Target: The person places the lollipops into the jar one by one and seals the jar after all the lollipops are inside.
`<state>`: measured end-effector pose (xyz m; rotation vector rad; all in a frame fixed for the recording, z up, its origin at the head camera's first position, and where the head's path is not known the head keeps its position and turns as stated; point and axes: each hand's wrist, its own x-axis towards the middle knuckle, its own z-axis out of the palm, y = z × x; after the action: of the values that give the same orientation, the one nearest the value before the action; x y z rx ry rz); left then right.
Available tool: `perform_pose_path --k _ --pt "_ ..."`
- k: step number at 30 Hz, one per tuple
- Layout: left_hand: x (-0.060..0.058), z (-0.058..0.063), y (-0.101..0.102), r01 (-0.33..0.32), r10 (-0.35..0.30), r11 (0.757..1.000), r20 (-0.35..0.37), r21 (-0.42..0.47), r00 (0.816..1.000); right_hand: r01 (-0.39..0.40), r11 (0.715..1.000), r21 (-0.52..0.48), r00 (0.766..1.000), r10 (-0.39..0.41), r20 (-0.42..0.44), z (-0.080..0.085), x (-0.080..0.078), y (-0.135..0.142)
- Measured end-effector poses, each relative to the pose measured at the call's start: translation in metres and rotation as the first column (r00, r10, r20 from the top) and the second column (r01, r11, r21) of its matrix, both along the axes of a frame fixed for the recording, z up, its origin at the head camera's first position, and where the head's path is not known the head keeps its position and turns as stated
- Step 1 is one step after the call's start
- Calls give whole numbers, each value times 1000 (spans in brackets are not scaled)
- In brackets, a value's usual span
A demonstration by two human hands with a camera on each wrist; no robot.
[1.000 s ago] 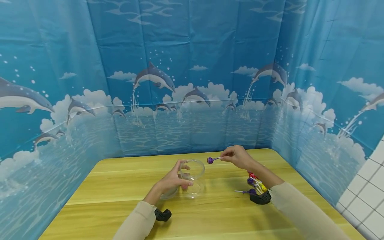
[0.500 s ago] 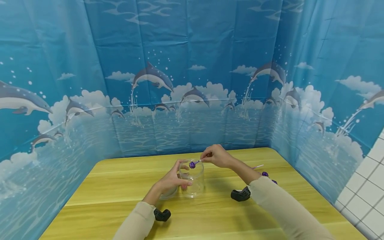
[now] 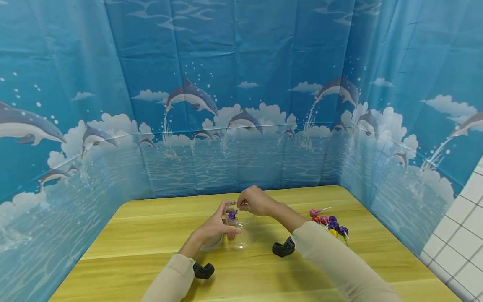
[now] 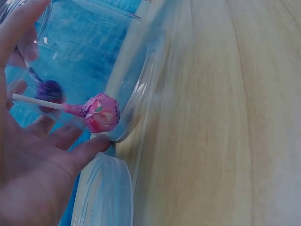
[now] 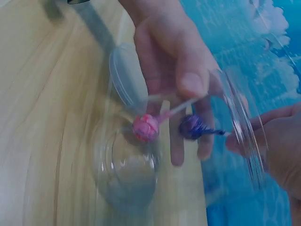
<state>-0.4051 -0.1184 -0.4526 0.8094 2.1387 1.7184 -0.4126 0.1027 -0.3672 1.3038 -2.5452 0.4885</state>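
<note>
My left hand [image 3: 214, 227] grips a clear plastic jar [image 3: 245, 239] by its side, thumb in front and fingers behind; the jar stands on the table. In the left wrist view a pink-wrapped lollipop [image 4: 101, 113] leans inside the jar. My right hand [image 3: 258, 201] pinches the stick of a purple lollipop [image 3: 232, 215] at the jar's mouth. The right wrist view shows that purple lollipop's head [image 5: 191, 127] within the jar, close to the pink lollipop's head [image 5: 146, 128]. A round clear lid [image 4: 107, 193] lies beside the jar, partly behind my left hand.
A loose pile of lollipops in purple, red, pink and yellow wrappers [image 3: 333, 225] lies on the right of the wooden table [image 3: 151, 260]. A blue dolphin-print curtain [image 3: 241, 167] hangs behind the table and along both sides.
My right hand has moved left from beside the jar, bringing the purple lollipop over the rim and down into its mouth. My left hand and the jar stay in place.
</note>
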Motion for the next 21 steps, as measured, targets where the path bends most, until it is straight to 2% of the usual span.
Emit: perform_pose_path --k 5,9,14,21 --pt "-2 0 2 10 -10 1000 5 -3 1000 6 994 107 1000 -9 23 2 0 -13" --pt "-3 2 3 7 -7 1000 5 -3 1000 23 989 147 999 -29 42 4 0 -17" --pt "-3 3 2 27 -28 999 16 25 999 1 994 111 998 -9 67 2 0 -19" --pt "-4 -1 -2 59 -60 997 19 50 998 -38 999 29 998 37 50 -3 1 -19"
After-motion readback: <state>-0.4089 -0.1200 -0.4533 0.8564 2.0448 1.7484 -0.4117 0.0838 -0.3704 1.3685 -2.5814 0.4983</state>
